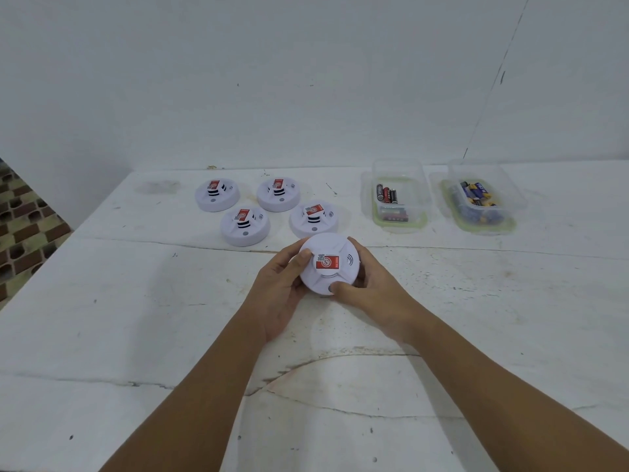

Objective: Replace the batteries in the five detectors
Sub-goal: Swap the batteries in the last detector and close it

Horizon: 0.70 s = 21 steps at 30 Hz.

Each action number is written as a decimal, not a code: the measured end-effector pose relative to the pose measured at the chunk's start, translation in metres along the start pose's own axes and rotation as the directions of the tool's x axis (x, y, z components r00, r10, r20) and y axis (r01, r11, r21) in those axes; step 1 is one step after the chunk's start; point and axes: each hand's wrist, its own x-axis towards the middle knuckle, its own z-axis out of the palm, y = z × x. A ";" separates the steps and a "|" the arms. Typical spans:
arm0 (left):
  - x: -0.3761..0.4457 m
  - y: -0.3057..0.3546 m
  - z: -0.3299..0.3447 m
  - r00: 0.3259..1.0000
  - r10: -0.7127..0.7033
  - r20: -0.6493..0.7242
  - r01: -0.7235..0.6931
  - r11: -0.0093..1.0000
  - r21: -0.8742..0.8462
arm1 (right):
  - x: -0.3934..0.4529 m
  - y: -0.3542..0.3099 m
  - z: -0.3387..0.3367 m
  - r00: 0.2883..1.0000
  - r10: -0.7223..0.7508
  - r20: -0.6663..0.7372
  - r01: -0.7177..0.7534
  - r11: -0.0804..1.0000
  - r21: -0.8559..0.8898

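**Between both palms: one detector, face up, base hidden**

Just in front of the four waiting detectors, we hold the fifth detector (328,264) clear of the table (136,318), cupped from either side. Our left hand (282,294) wraps its left rim, thumb lying over the top edge beside the red label (327,261); our right hand (374,287) wraps the right rim, thumb pressed on the near edge by the small grey button. Both sets of fingers are curled round the round body, gripping it, not merely touching.

What the coming move turns on, as we judge it, is which way the detector faces. Its labelled top looks up at us, so the base, where a battery door would probably sit, points down into our fingers and away from view (we cannot see any cover or seam there). A round body has no long axis to line up; only the flat face matters. We would expect to need a turn-over or a twist of top against base, and with a hand on each side either is within reach.

Of the four detectors (313,219) lying flat behind the held one, all sit label up. Right of that group stand two clear tubs: the nearer tub (400,199) with red-and-black batteries, the farther tub (483,202) with blue-and-yellow ones. Our right hand is the closer one to both.
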 end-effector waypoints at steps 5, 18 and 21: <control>0.000 0.000 -0.001 1.000 0.004 0.005 -0.005 1.000 0.016 | -0.002 -0.006 -0.001 0.998 0.031 0.050 -0.042 0.969 0.244; -0.002 0.001 0.001 1.000 0.001 0.012 -0.001 1.000 0.012 | 0.000 -0.008 0.002 0.996 0.089 0.002 -0.085 0.948 0.306; -0.002 0.001 0.001 1.000 -0.002 0.010 0.002 1.000 0.008 | 0.000 -0.008 0.002 0.996 0.093 0.001 -0.089 0.947 0.310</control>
